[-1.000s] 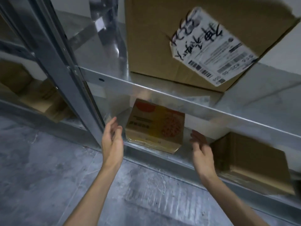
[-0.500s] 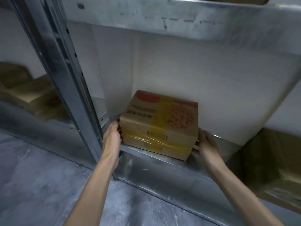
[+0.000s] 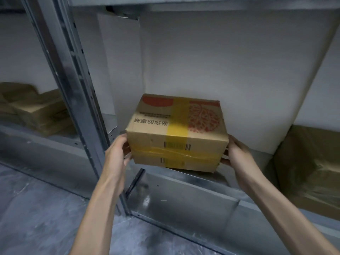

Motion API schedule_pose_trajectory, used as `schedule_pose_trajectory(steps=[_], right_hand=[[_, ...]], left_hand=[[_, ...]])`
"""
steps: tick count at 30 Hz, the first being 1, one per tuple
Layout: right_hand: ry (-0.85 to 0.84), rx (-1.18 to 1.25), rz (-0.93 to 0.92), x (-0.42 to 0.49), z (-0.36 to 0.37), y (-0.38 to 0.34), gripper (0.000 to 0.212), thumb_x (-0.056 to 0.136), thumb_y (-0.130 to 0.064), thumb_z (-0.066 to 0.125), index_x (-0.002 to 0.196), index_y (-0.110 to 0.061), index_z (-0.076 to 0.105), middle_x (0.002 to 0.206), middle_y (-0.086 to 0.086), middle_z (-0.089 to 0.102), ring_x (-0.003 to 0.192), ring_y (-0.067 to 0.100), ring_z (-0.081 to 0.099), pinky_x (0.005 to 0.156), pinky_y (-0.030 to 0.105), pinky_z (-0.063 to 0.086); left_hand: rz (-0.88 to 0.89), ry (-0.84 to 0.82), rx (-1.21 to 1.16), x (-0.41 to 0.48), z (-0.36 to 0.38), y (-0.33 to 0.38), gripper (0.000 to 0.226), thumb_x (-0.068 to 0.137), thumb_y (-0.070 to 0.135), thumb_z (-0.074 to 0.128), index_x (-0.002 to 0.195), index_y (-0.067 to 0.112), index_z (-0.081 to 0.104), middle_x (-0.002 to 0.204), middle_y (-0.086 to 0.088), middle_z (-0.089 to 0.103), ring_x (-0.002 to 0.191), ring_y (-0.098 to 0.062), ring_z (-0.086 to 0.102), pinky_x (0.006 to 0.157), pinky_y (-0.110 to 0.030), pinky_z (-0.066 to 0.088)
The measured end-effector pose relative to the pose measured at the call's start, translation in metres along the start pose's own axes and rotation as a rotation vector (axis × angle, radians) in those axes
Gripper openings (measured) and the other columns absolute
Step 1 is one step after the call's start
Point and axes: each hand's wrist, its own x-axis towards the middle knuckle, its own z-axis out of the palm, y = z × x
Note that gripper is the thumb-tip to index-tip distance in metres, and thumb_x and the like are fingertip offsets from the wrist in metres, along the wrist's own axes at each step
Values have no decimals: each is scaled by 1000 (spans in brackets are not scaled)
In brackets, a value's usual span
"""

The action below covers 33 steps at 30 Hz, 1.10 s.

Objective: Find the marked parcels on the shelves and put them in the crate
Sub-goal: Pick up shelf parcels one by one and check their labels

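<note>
The left hand (image 3: pixel 117 153) and the right hand (image 3: pixel 237 153) clasp the 2 sides of the taped cardboard parcel (image 3: pixel 176 133), with fingers curled around its lower edges. The parcel is between them, and its front edge is over the lip of the metal shelf (image 3: pixel 184 190) just below the grip. I judge that 1 parcel is grasped but not yet carried away. No crate is in view.

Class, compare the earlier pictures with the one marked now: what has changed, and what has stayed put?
The left hand and right hand, open and short of the yellow-taped cardboard box a second ago, reached in and now grip its two ends. The box now juts slightly past the shelf edge. The brown parcel to the right stayed put.
</note>
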Motion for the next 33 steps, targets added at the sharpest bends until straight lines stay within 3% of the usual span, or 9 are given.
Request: schedule_pose_trajectory(steps=[3,8,12,17,20,24,27,30,33], right_hand=[[16,46,-25,-9,-4,2,21,107,-35,38,117,-37,57,102,-16,67,96,1,61,74,22,49],[56,33,-95,-12,-13,-4,18,105,-31,45,112,-33,62,104,-7,74,95,8,70,77,24,52],[93,35,-148,-12,-16,-7,19,106,-22,43,111,-19,61,95,-6,75,91,10,72,73,23,55],[131,-10,-194,-6,-19,-8,32,107,-13,38,129,-25,57,113,-4,69,89,-1,69,58,13,54],[103,-58,-184,-4,-23,-6,31,108,-21,39,127,-27,62,115,-2,72,94,3,70,62,15,56],[117,-69,-188,-5,-28,-5,31,107,-22,39,124,-27,66,111,-4,74,98,5,70,76,23,55],[118,-90,-196,-9,-30,-5,33,107,-19,38,121,-27,67,105,-7,75,96,3,70,74,20,52],[91,-106,-208,-11,-33,-7,34,105,-14,40,123,-28,66,105,-9,75,97,3,69,70,17,51],[67,-66,-227,-13,-37,-10,39,104,-10,42,128,-32,63,115,-10,73,106,4,66,82,25,54]], left_hand=[[59,6,-27,-7,5,7,30,105,22,40,105,23,70,102,8,76,101,-8,67,94,-28,49],[45,27,19,-7,9,10,29,106,18,37,106,22,66,96,3,74,97,-17,65,81,-31,48],[17,-8,6,-8,11,12,36,107,19,33,119,26,66,103,-3,75,98,-20,67,87,-45,50],[7,-20,-1,-9,22,7,41,108,12,32,131,22,63,96,7,76,95,-8,67,97,-35,47],[-10,-26,7,-12,23,6,39,108,15,34,130,22,65,100,6,77,95,-7,68,97,-34,49],[-5,-58,59,-14,27,8,38,108,18,35,126,25,67,102,6,77,90,-2,70,83,-27,49],[16,-62,56,-17,27,10,37,108,17,35,124,23,68,100,6,77,87,-1,70,83,-28,48],[50,-45,65,-21,27,14,39,107,13,34,116,21,71,92,6,77,84,-4,69,87,-31,48],[85,-33,65,-25,24,18,40,105,5,36,111,26,70,96,5,76,92,-13,65,84,-32,49]])
